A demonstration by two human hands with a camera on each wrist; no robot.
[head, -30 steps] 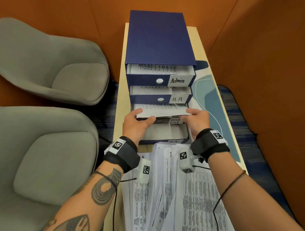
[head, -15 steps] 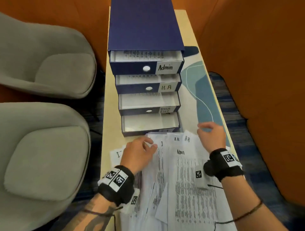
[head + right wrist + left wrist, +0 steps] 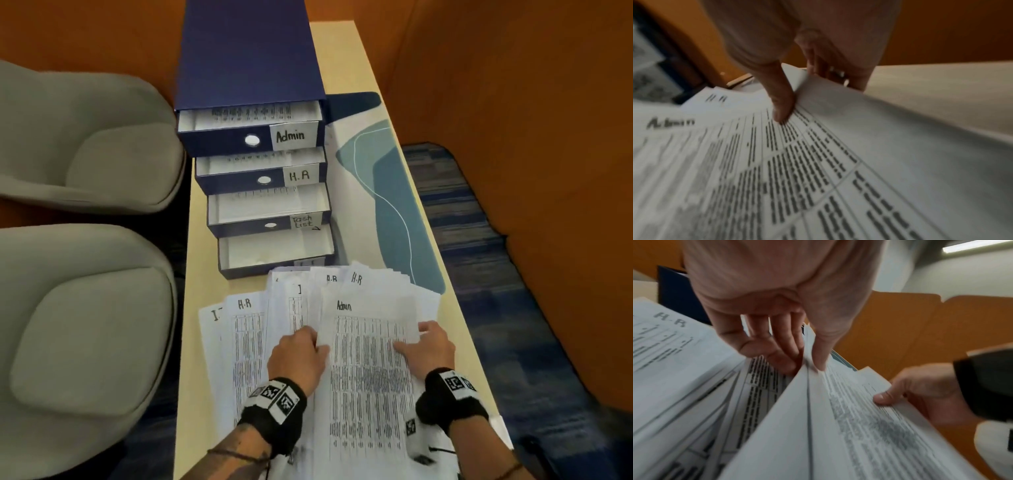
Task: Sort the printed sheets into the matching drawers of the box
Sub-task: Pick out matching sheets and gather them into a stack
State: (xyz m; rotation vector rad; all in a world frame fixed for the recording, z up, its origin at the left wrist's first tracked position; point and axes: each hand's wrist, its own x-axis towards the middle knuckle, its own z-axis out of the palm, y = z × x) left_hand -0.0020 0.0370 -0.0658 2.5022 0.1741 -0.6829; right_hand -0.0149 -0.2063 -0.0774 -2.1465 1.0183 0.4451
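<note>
The table (image 3: 383,113) carries the blue box (image 3: 250,58) — its four drawers are pulled out, labelled Admin (image 3: 290,136), H.R (image 3: 299,176) and Task List (image 3: 303,221); the lowest label is hidden. The loose sheets (image 3: 246,342) are spread in front of the box. The top Admin sheet (image 3: 370,377) is pinched at its left edge by the left hand (image 3: 296,356) and at its right edge — thumb on top — by the right hand (image 3: 428,353).

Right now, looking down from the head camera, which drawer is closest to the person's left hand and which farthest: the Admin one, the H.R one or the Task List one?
From the left hand, which pinches the Admin sheet:
1. Task List drawer, third down, nearest the paper pile.
2. H.R drawer, one step farther back.
3. Admin drawer, top of the box, farthest.
</note>
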